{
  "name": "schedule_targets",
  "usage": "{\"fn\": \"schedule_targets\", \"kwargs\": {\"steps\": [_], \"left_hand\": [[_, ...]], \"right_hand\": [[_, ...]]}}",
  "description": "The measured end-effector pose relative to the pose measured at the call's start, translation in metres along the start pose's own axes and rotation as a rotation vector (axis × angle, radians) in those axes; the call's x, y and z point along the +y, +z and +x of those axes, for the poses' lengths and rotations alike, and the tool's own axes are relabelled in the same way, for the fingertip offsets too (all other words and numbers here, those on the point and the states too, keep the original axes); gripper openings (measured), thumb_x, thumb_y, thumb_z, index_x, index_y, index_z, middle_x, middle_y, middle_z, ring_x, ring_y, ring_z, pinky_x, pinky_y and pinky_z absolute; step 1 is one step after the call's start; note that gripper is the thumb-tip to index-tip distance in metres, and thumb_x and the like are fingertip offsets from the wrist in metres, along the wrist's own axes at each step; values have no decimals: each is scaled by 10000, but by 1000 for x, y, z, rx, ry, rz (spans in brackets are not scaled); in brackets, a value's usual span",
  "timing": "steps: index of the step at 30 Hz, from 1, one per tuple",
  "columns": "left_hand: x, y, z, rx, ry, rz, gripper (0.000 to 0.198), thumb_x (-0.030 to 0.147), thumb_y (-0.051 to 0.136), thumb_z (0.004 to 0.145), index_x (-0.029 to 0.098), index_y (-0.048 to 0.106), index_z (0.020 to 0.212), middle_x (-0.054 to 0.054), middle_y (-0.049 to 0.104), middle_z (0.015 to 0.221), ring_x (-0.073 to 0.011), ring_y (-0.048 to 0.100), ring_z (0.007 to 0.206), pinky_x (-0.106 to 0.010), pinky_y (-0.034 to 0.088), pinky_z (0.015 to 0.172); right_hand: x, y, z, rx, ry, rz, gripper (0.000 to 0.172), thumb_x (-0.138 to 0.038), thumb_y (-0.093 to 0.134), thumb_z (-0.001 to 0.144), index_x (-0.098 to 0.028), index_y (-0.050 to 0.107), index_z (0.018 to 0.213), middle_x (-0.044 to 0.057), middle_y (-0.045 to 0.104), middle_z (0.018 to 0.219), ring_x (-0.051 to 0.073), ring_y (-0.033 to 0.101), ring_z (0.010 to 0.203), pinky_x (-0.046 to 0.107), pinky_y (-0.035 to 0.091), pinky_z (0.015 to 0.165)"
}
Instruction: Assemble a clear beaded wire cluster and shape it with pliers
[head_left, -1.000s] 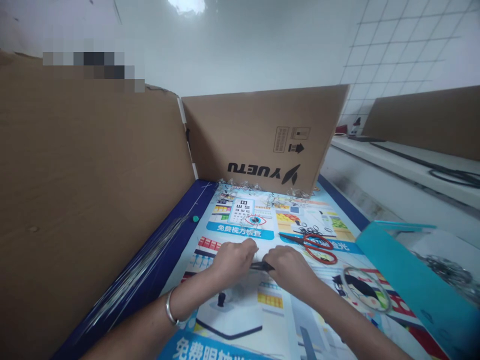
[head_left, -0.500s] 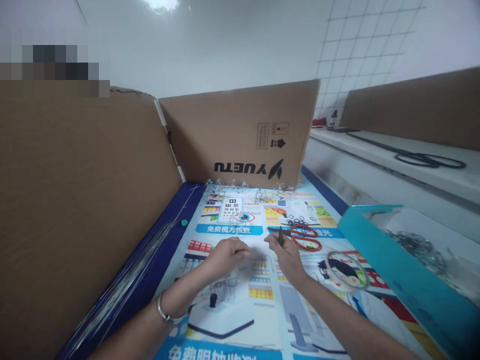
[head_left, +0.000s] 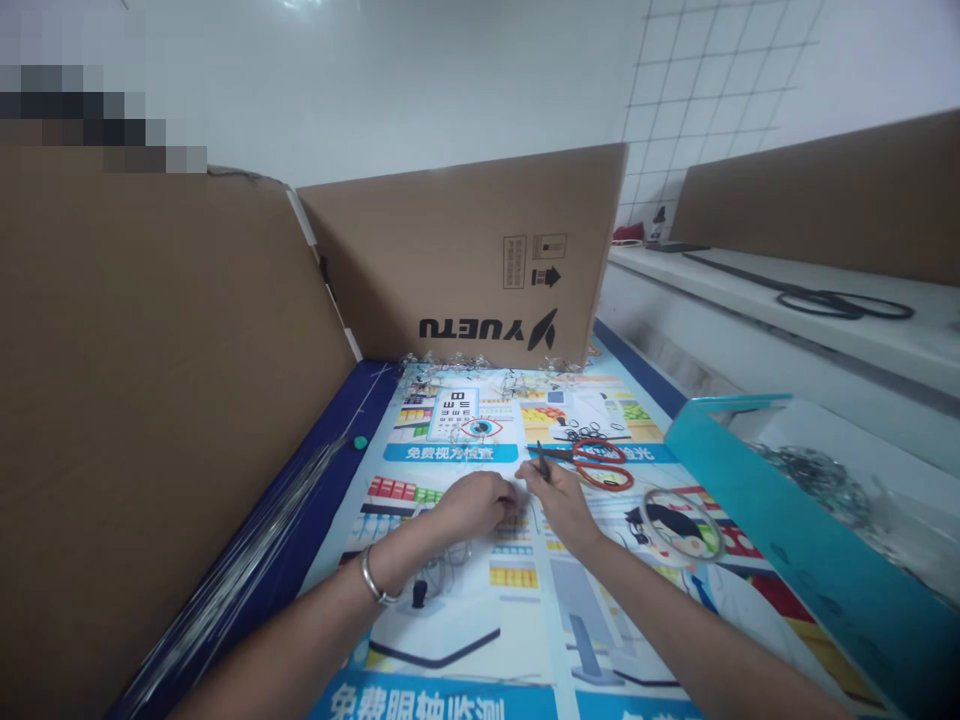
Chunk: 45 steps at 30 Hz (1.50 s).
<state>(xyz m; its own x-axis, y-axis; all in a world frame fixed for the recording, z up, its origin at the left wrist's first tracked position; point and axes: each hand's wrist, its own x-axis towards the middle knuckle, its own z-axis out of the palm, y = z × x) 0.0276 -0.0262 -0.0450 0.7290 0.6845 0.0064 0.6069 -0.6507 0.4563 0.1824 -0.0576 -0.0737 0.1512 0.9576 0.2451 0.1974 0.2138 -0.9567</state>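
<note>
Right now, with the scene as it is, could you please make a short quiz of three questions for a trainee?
1. True or false: the red scissors lie on the poster, held by no hand.
2. Which wrist wears the metal bracelet? A: left. B: right. C: both.
3. Fill the gap: the right hand has a thin dark ___ in its grip.
Key: 1 true; 2 A; 3 tool.
</note>
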Motion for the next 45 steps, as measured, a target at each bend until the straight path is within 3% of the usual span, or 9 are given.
{"fn": "schedule_targets", "kwargs": {"steps": [8,14,17,20,23,28,33,39,45], "left_hand": [[11,-19,-14,68,-9,59,230,140,471,776,161,676,879,-68,671,897,-207,589,855,-283,423,775],[24,-36,-80,-3,-17,26,138,172,517,801,185,654,802,-14,671,802,-157,604,755,-226,435,696],[30,-17,-130,-6,-69,33,119,196,594,770,228,626,879,-4,664,868,-177,608,809,-245,453,721],[34,19,-172,32,-21,53,463,297,668,734,283,499,1165,-59,594,1130,-205,597,908,-263,485,749],[34,50,-194,74,22,164,410,327,590,819,296,458,1206,-81,590,1150,-238,569,995,-289,493,782],[33,62,-188,91,78,119,379,333,670,744,224,528,1078,-79,613,1063,-221,589,901,-298,507,773],[45,50,-172,35,-36,134,96,172,602,785,196,569,872,-36,637,933,-202,605,815,-298,509,695],[54,33,-168,20,-166,199,169,177,602,777,196,573,942,-47,631,967,-239,608,853,-358,515,713],[55,34,-158,-108,-61,408,92,98,506,811,151,580,818,-65,614,808,-217,597,711,-345,505,623]], "right_hand": [[4,-1,0,-30,10,-12,358,-501,529,816,-152,599,784,-4,596,709,136,553,661,306,435,660],[7,-1,1,-51,31,-32,321,-459,524,849,-147,589,808,-14,583,724,124,555,657,306,452,657],[7,0,1,-58,34,-38,320,-459,529,843,-147,591,809,-14,584,724,124,555,658,305,451,655],[6,0,0,-61,42,-46,332,-474,537,825,-148,596,801,-18,573,685,117,534,613,284,436,611],[5,0,-1,-56,61,-57,351,-502,536,798,-157,606,787,-13,559,638,121,499,573,270,407,560],[5,1,-1,-57,77,-67,375,-540,548,746,-172,617,771,-1,568,644,160,495,615,277,378,567],[4,1,-1,-62,68,-80,350,-518,563,736,-171,610,745,-5,564,657,154,482,631,276,377,603],[3,1,-1,-75,76,-94,337,-510,571,729,-176,611,754,-7,549,647,153,465,616,276,372,589],[7,1,-1,-81,71,-101,326,-503,561,737,-181,608,759,-14,543,651,144,458,608,268,363,578]]}}
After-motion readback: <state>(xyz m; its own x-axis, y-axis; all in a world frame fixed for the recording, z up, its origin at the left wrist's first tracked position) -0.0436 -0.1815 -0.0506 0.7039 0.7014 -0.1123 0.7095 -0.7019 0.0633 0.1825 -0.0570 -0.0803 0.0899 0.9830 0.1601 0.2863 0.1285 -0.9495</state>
